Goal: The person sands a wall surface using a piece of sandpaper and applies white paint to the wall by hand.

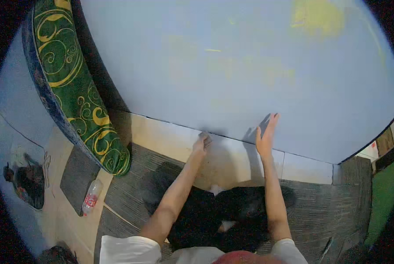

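My left hand point(201, 144) grips a small grey-brown block point(206, 139), possibly a sponge or a folded abrasive pad, by the foot of a pale blue wall point(197, 79). Its shadow falls on the cream tile strip point(164, 132) below. To the right, my right hand point(266, 138) is raised with its fingers extended and nothing in it. It casts a shadow on the wall; whether it touches the surface I cannot tell. Yellowish marks show on the wall, with a larger yellow patch point(319, 18) at upper right.
A green mattress or cushion point(81, 89) with yellow scrolls stands at the left. Near its foot a clear plastic bottle point(92, 197) lies on the floor. A black bag point(30, 183) is farther left. Grey carpet point(315, 211) surrounds my dark-trousered legs.
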A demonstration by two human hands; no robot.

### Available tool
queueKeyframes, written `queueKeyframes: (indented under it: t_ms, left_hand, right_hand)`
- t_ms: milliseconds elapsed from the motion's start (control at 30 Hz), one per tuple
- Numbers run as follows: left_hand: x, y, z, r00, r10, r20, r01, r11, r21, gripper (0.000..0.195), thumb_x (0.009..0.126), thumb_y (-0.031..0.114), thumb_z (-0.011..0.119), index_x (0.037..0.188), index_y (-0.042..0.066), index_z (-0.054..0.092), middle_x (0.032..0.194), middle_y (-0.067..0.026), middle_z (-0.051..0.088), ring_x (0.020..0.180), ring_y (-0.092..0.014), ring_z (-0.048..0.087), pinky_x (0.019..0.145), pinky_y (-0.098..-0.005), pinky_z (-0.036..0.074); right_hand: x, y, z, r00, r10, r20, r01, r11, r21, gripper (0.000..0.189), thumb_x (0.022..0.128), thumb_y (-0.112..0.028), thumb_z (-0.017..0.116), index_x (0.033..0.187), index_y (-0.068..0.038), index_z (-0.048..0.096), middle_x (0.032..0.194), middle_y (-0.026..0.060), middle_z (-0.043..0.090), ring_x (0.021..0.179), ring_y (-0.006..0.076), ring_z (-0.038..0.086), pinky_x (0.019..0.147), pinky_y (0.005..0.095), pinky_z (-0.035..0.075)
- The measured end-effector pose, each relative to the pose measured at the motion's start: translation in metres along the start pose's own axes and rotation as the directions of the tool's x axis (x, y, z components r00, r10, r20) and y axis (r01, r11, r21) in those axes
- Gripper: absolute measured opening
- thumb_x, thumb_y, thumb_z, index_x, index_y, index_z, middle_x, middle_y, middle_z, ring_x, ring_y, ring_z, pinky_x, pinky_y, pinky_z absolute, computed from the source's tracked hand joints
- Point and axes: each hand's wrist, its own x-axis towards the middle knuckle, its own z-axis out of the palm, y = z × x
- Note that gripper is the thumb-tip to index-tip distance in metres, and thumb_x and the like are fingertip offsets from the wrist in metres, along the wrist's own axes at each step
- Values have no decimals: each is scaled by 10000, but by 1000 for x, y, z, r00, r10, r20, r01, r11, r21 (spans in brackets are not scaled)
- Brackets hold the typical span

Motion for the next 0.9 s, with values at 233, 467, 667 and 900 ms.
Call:
queueKeyframes:
  t_ms: [233, 467, 667, 900]
  left_hand:
    - [-48, 7, 39, 967, 236, 92, -246, 961, 125, 273, 952, 407, 697, 999, 143, 648, 807, -2, 602, 717, -157, 579, 630, -338, 477]
    - [-27, 8, 11, 979, 97, 177, -117, 988, 105, 151, 905, 207, 690, 951, 89, 607, 707, -23, 538, 638, -168, 562, 577, -329, 483]
    - [-37, 4, 32, 988, 76, 136, -93, 988, 124, 147, 904, 170, 723, 935, 97, 599, 717, 0, 486, 617, -150, 484, 569, -318, 467]
    - [-48, 8, 36, 957, 75, 280, -84, 996, 19, 200, 904, 151, 732, 780, 129, 578, 636, 7, 467, 588, -161, 475, 609, -326, 472]
  right_hand:
    - [-3, 17, -3, 1000, -6, 2, 6, 1000, 2, 782, 927, -61, 576, 1559, 83, 139, 1614, 371, 51, 1521, 482, 73, 1238, 511, 118]
    - [-13, 22, 3, 999, 27, 17, -28, 999, 34, 810, 924, -53, 570, 1587, 22, 111, 1639, 327, 5, 1530, 468, 34, 1238, 523, 107]
    - [-9, 24, 0, 1000, 7, 0, -7, 999, -32, 711, 1020, -197, 526, 1583, 19, 149, 1657, 278, 18, 1540, 421, 65, 1236, 497, 149]
    - [-10, 22, -1, 1000, -25, -8, 25, 999, -21, 772, 935, -67, 566, 1578, 32, 150, 1643, 305, 67, 1534, 443, 79, 1244, 509, 105]
